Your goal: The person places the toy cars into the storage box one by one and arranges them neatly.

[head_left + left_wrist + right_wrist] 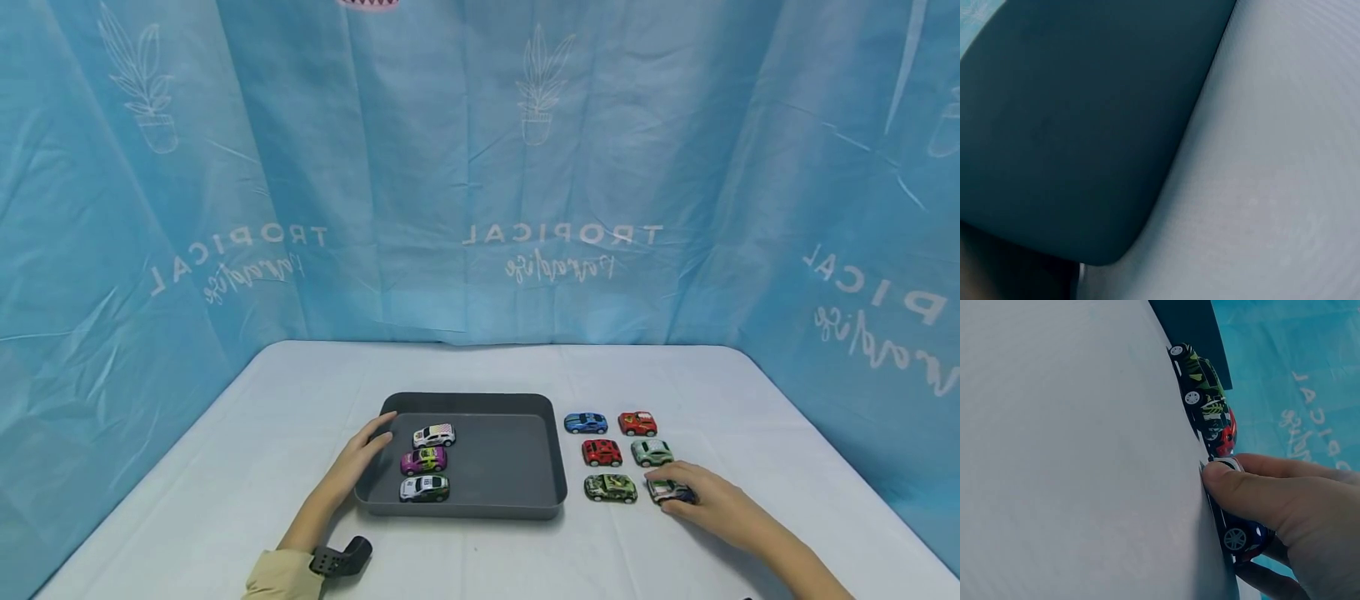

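Note:
My right hand point(720, 504) grips a small toy car point(663, 492) at the front of the group on the right. In the right wrist view the thumb and fingers lie along both sides of this car point(1235, 539), covering much of its white and dark blue body. My left hand point(347, 471) rests over the left rim of a dark grey tray point(502, 510), fingers reaching just inside. Inside the tray stand a white patterned car point(433, 435), a purple and yellow car point(423, 460) and a white and green car point(424, 488), in a column on the left.
Beside the tray stand a blue car point(586, 422), a red car point(638, 423), another red car point(602, 452), a pale green car point(652, 452) and a camouflage car point(611, 487). A white cloth covers the table point(480, 554); blue curtains point(420, 183) surround it.

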`<state>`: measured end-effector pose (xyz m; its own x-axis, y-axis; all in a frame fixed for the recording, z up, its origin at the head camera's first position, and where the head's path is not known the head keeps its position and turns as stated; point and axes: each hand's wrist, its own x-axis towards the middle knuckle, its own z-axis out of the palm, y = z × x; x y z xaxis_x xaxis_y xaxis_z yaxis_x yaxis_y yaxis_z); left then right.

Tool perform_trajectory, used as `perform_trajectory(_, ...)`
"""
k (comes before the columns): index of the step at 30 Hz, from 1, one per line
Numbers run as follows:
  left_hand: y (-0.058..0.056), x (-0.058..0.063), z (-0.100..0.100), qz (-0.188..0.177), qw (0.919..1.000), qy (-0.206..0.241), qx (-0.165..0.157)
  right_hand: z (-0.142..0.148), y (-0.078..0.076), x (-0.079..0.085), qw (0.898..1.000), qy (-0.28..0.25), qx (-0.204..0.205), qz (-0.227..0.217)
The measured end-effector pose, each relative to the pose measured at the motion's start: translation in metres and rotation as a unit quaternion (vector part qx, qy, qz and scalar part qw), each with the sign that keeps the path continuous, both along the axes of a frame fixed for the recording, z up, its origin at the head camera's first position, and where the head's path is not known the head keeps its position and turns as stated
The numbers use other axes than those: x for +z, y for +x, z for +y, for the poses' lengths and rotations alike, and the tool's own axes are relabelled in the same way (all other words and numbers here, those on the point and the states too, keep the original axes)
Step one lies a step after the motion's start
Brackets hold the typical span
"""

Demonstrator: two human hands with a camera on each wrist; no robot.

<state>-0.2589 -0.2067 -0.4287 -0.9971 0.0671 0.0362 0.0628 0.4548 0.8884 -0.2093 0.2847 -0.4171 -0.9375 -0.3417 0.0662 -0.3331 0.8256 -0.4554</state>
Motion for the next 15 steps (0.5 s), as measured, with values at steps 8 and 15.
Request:
perform_trajectory(8, 0.0007, 0.0007, -0.0001, 0.003, 1.0, 0.004, -0.004, 0.0022, 0.0006, 0.0031, 1.0, 0.003, 0.015, -0.026)
perform_trajectory(15, 0.0012, 0.0021, 0.0006, 0.001, 1.0, 0.003, -0.002, 0.0023, 0.001, 0.004, 0.999, 0.004, 0.011, -0.034)
